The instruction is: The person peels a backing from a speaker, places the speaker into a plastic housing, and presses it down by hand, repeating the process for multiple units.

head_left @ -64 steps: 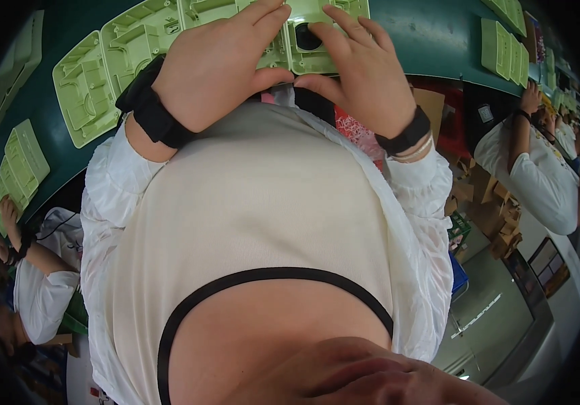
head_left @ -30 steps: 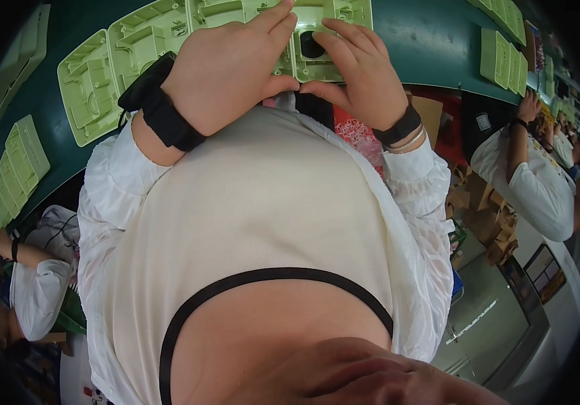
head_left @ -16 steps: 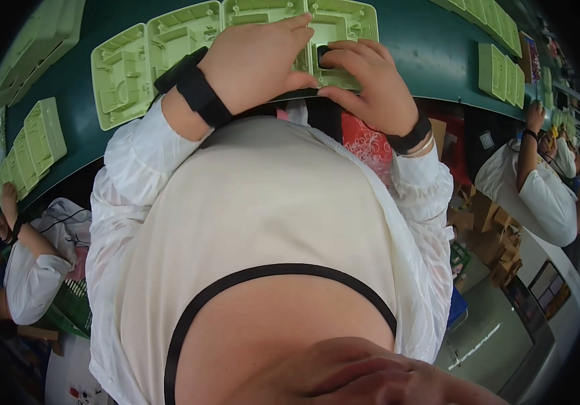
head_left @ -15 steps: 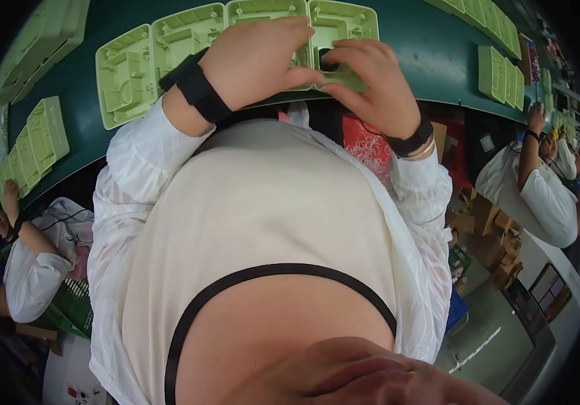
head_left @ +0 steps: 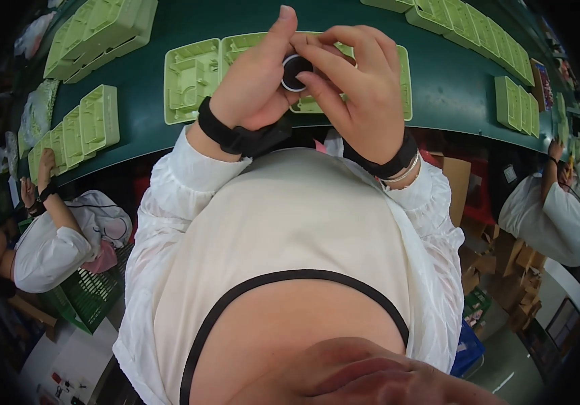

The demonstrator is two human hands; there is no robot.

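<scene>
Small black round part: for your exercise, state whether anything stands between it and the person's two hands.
Nothing visible does. The small black round part is pinched directly between the left hand and right hand, above the green tray.

A long green belt (head_left: 452, 101) curves across the room; brown cartons (head_left: 506, 270) pile beneath at right, a green crate (head_left: 91, 293) at left, possibly mesh.

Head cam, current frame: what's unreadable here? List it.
- Small round black part, head view: mostly covered by the fingers of the left hand and right hand; its shape beyond a dark disc with a pale rim cannot be told.
- Green tray row under the hands: middle compartments hidden by both hands.
- Trays at far right: too small and bent by the fisheye rim for detail.
- Belt edge below the wrists: hidden by the person's torso.
</scene>
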